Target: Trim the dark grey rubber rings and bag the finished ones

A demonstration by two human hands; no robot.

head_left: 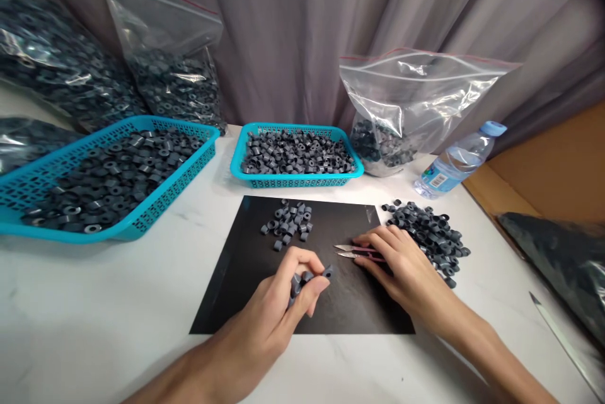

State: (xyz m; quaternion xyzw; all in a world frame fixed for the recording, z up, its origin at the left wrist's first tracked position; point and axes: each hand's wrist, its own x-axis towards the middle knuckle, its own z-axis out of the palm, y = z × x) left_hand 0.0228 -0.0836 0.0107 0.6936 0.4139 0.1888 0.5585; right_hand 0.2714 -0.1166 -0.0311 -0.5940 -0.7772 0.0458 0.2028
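Bright, even light; soft shadows, bag glare, edges warped.

Left hand (pixel 282 295) curled, right hand (pixel 403 267) extended.

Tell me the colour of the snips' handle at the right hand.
Pink, with silver blades; the head view shows the snips under the right hand.

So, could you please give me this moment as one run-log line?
left hand: pinching grey rings | right hand: resting on snips | both over black mat
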